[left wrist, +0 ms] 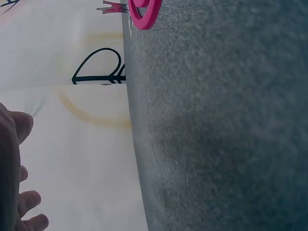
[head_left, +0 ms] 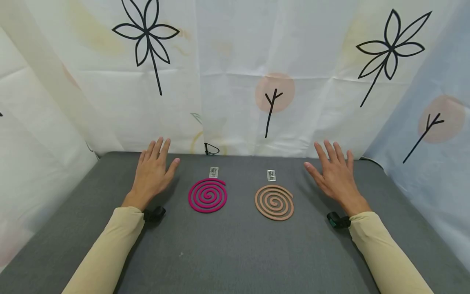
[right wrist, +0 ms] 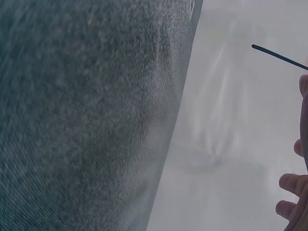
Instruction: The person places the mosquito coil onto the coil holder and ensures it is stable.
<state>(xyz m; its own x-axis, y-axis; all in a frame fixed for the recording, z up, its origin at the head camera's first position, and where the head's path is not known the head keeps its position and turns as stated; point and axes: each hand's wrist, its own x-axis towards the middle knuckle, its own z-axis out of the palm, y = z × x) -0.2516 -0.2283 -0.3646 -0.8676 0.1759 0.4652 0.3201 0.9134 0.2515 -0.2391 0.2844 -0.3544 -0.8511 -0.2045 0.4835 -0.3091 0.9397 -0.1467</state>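
Note:
Two flat spiral mosquito coils lie side by side on the grey table in the head view, a magenta coil (head_left: pixel 191 197) on the left and a tan coil (head_left: pixel 258 203) on the right. Behind each lies a small silvery metal coil stand: the left stand (head_left: pixel 213 172) and the right stand (head_left: pixel 271 175). My left hand (head_left: pixel 151 173), fingers straight and thumb spread, is left of the magenta coil and holds nothing. To the right of the tan coil, my right hand (head_left: pixel 335 177) is likewise spread and bare. The left wrist view catches the magenta coil's edge (left wrist: pixel 152 14) at its top.
A grey cloth-covered table (head_left: pixel 235 253) runs back to a white curtain (head_left: pixel 235 110) printed with leaves and trees. More curtain (head_left: pixel 33 134) hangs at the left side, with bluish fabric (head_left: pixel 444 175) at the right. Dark wrist cameras (head_left: pixel 155 214) sit at the cuffs.

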